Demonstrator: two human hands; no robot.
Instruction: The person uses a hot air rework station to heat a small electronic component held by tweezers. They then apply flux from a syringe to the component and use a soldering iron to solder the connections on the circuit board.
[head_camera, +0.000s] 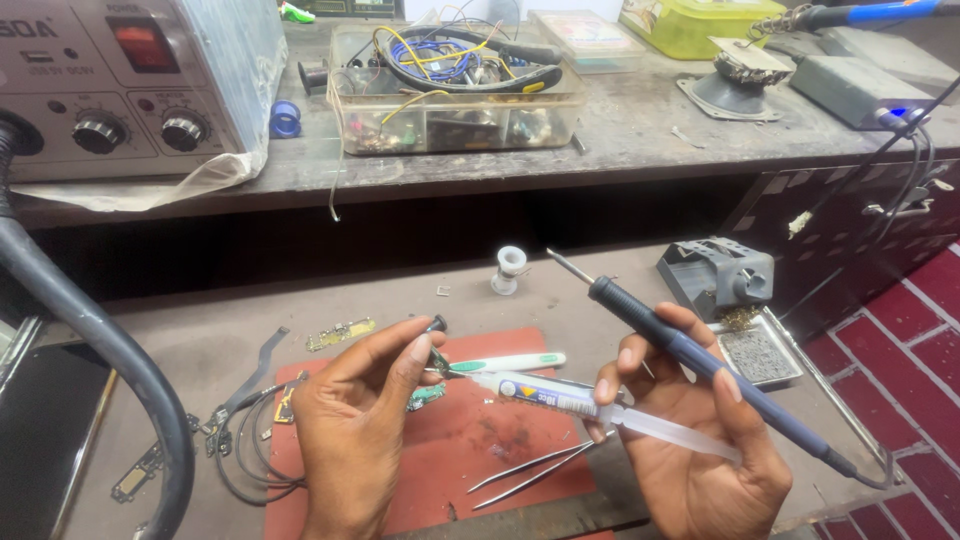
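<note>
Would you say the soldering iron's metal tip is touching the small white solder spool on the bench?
Apart. The head view shows the soldering iron held in the right hand, its tip in the air with bare bench visible between it and the solder spool.

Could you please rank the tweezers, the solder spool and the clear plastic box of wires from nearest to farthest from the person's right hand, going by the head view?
From the right hand:
1. Tweezers, on the red mat just to its left.
2. Solder spool, farther back on the lower bench.
3. Clear plastic box of wires, up on the rear shelf.
</note>
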